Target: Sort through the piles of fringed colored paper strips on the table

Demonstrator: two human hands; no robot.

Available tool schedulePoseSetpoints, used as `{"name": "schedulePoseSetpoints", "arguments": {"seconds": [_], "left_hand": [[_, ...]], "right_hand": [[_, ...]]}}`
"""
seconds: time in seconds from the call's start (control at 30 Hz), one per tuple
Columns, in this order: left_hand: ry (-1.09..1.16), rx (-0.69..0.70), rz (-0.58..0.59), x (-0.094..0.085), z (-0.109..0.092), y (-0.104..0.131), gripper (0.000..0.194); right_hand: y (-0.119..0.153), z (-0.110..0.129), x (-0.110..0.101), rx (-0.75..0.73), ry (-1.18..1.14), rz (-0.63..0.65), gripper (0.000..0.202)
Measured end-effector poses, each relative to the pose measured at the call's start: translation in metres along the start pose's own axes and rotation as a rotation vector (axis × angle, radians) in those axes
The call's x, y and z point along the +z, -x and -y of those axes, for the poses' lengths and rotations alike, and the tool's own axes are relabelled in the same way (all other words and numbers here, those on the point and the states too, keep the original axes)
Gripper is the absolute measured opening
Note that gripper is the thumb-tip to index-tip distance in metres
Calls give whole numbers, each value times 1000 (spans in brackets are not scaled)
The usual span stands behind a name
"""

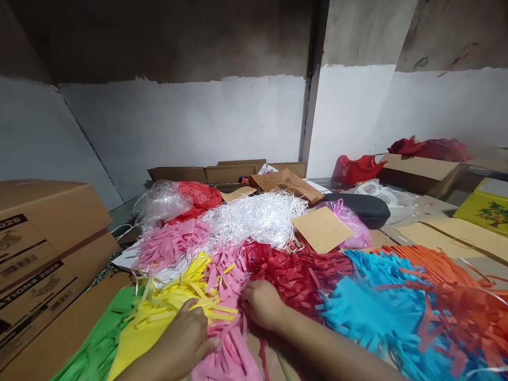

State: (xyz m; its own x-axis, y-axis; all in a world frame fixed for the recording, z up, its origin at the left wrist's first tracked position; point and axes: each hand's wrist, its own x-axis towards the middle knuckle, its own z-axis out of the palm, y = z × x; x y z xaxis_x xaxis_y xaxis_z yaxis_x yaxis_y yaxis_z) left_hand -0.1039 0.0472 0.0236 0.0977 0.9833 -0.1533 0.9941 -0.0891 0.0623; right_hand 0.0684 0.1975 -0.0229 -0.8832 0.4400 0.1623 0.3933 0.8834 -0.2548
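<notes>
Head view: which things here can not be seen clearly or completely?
- Right hand: fingertips buried in pink fringe.
- Left hand: palm faces down; grip not visible.
- Cardboard boxes: cut by left edge, print partly unreadable.
- Black case: partly behind pink bag.

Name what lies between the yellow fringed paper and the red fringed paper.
In the head view, pink fringed paper fills the stretch between the yellow fringed paper and the red fringed paper; the right hand rests at its edge.

Fringed paper heap (278, 275) lies between stacked boxes (43, 248) left, glasses case (363, 209) behind.
</notes>
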Motion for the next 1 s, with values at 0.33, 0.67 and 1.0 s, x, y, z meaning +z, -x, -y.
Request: {"name": "schedulePoseSetpoints", "arguments": {"seconds": [0.33, 0.67, 1.0], "left_hand": [[-8, -361, 151, -10, 21, 0, 81], [-37, -427, 60, -5, 34, -19, 54], [-80, -277, -155, -15, -5, -12, 43]], "right_hand": [[-17, 14, 7, -27, 46, 33, 21], [-22, 24, 3, 61, 11, 100, 17], [-26, 4, -10, 102, -304, 51, 8]]}}
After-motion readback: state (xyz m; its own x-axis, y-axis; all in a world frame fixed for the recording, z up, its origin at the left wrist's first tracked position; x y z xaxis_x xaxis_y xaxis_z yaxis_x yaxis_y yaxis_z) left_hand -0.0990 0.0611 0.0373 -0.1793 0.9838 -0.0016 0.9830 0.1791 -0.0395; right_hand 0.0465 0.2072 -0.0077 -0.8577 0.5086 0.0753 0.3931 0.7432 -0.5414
